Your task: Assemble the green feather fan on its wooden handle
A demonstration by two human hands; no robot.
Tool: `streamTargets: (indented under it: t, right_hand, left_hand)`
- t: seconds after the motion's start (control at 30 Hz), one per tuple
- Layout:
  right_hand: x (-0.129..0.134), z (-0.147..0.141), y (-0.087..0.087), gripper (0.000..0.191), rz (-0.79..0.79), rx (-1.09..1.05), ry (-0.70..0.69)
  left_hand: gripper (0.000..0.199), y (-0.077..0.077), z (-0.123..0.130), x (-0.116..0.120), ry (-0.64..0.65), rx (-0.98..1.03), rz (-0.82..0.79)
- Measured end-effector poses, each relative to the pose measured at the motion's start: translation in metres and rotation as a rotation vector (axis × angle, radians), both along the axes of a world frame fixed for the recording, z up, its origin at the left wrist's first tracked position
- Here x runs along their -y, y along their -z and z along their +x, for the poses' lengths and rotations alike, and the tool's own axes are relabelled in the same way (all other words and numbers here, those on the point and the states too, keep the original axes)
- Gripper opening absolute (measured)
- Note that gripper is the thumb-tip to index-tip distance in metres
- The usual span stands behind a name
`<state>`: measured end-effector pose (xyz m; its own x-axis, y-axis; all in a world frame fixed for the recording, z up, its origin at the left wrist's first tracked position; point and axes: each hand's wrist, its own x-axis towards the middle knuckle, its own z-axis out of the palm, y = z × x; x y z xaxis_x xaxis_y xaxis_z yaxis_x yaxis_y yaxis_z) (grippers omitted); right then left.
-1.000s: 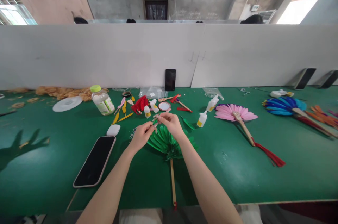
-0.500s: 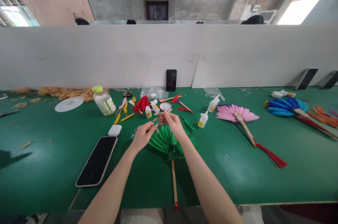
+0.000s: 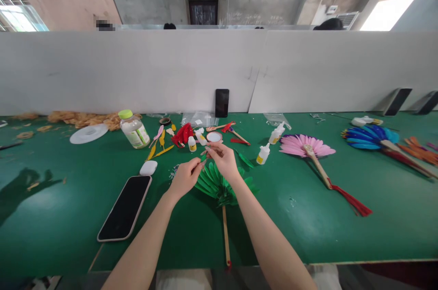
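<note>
Two bare hands nearly meet above a green feather fan (image 3: pixel 209 181) on a green tabletop (image 3: pixel 308 240).
Left to right: a dark tool (image 3: pixel 10 145) is cut off by the edge; one phone (image 3: pixel 125 208) lies flat. The left hand (image 3: pixel 185 176) angles inward, its grip pinching one small green piece (image 3: pixel 203 158), mostly hidden by fingers, just above the fan's far edge. Two white bottles (image 3: pixel 192 144) sit beyond. The right forearm (image 3: pixel 258 217) partly covers the fan. The right hand (image 3: pixel 221 157) bends inward, fingertips close together beside the piece; I cannot tell whether its grip holds it. Next come one loose green feather (image 3: pixel 244 159), two more white bottles (image 3: pixel 263 155), one pink fan (image 3: pixel 306 146), one blue fan (image 3: pixel 371 137), then orange pieces (image 3: pixel 419 149), partly cut off.
</note>
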<state>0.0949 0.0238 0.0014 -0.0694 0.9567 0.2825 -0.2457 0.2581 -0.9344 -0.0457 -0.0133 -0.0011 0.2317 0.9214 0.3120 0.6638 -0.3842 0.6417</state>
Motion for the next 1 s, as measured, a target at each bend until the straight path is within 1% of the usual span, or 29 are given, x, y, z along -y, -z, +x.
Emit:
streamTargets:
  t: [0.2, 0.37, 0.57, 0.7, 0.8, 0.93, 1.0]
  right_hand:
    - [-0.0010, -0.0006, 0.0020, 0.024, 0.071, 0.063, 0.004]
    - [-0.0004, -0.0017, 0.0024, 0.026, 0.090, 0.073, 0.021]
    - [-0.0001, -0.0033, 0.0048, 0.025, 0.112, 0.092, 0.081]
    - [-0.0008, -0.0004, 0.0036, 0.028, 0.109, 0.118, 0.106]
    - [-0.0015, 0.0031, 0.0017, 0.031, 0.086, 0.112, 0.056]
    - [-0.0020, 0.0057, 0.0014, 0.028, 0.040, 0.056, -0.063]
    - [-0.0028, 0.0064, 0.0028, 0.028, 0.022, 0.050, -0.091]
  left_hand:
    - [0.027, -0.0003, 0.0033, 0.0026, 0.016, -0.014, 0.018]
    - [0.025, -0.0018, 0.0032, 0.0032, 0.022, -0.007, 0.009]
    - [0.024, -0.0024, 0.0041, 0.0049, 0.031, -0.015, 0.003]
    - [0.026, -0.0018, 0.0049, 0.0051, 0.040, -0.008, -0.009]
    - [0.029, -0.0011, 0.0040, 0.0044, 0.047, 0.007, -0.013]
    - [0.028, -0.0007, 0.0006, 0.0027, 0.019, 0.029, -0.007]
    - [0.028, -0.0008, -0.0008, 0.0020, 0.012, 0.038, -0.010]
